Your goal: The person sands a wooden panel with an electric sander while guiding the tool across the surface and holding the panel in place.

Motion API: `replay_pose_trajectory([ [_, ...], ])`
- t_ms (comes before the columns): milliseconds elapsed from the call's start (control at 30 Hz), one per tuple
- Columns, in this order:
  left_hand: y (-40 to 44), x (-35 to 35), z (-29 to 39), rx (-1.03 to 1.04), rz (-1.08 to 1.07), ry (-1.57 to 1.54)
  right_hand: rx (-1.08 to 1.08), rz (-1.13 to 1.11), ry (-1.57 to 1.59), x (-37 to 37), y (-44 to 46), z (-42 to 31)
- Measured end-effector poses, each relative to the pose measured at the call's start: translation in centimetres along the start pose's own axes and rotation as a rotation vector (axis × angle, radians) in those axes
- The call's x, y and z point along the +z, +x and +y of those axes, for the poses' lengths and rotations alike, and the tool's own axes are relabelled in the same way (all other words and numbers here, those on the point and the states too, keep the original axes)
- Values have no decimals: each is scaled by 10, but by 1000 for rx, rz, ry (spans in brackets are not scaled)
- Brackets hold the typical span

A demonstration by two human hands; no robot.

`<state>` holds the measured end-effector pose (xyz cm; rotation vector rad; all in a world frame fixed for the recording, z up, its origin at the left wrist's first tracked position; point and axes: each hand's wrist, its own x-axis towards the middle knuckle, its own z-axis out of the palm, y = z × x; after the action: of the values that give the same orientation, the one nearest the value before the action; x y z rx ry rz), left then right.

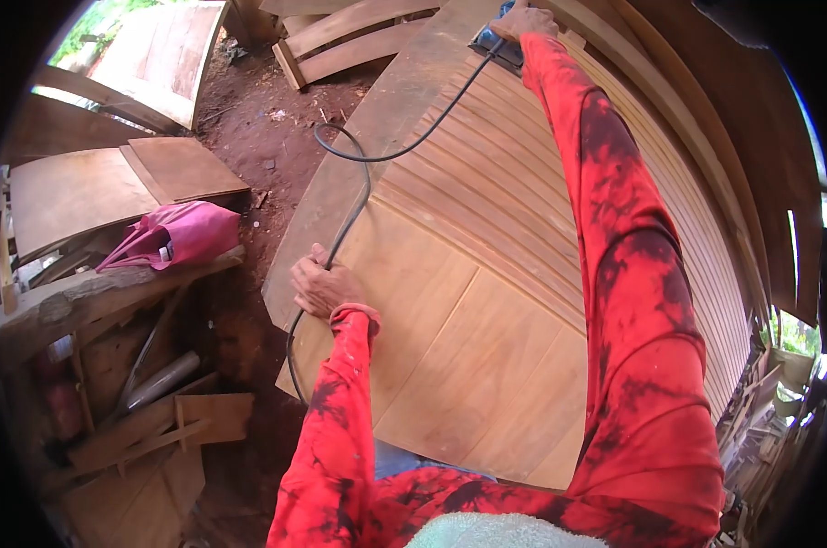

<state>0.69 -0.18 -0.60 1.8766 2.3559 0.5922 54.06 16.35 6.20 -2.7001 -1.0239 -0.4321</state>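
1. Floor: bare reddish-brown dirt floor [258, 187], small debris scattered on it.
2. Left: flat brown wooden boards [76, 196] stacked behind a rough, thick-edged wooden slab [53, 306]; loose wood offcuts [217, 416] below, in shadow.
3. Top: curved slatted wooden piece [359, 50] on the dirt.
4. Right: tall dark-brown wooden sheets [760, 155], wall-like; jumbled scrap-wood pile [751, 429] lower down.
5. Light: daylight through side gaps, bright green foliage [89, 41] upper left.

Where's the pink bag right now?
Head view, left side: the pink bag sits on the rough wooden slab, beside the flat boards.
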Motion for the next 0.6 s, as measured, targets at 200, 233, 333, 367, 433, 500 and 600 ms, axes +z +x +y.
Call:
replay_pose_trajectory([
  [200, 1, 5, -1, -3, -22, 9, 97, -101, 19, -47, -14, -42],
  [233, 1, 5, -1, 1, -3, 5, 76, -30, 5, -45, -15, -42],
  [333, 0, 5, 1, 9, 18, 15, 180, -52, 29, -49, -21, -35],
  [367, 0, 4, 2, 3, 22, 22, 194, -52, 30, -53, -26, -29],
  [433, -1, 3, 4, -3, 16, 41, 184, -1, 10, -52, -30, -13],
  [500, -2, 1, 5, -13, 14, 58, 218, -57, 38, -61, -40, 12],
  [600, -3, 2, 5, -8, 24, 75, 220, -184, -14, -76, -44, 53],
])
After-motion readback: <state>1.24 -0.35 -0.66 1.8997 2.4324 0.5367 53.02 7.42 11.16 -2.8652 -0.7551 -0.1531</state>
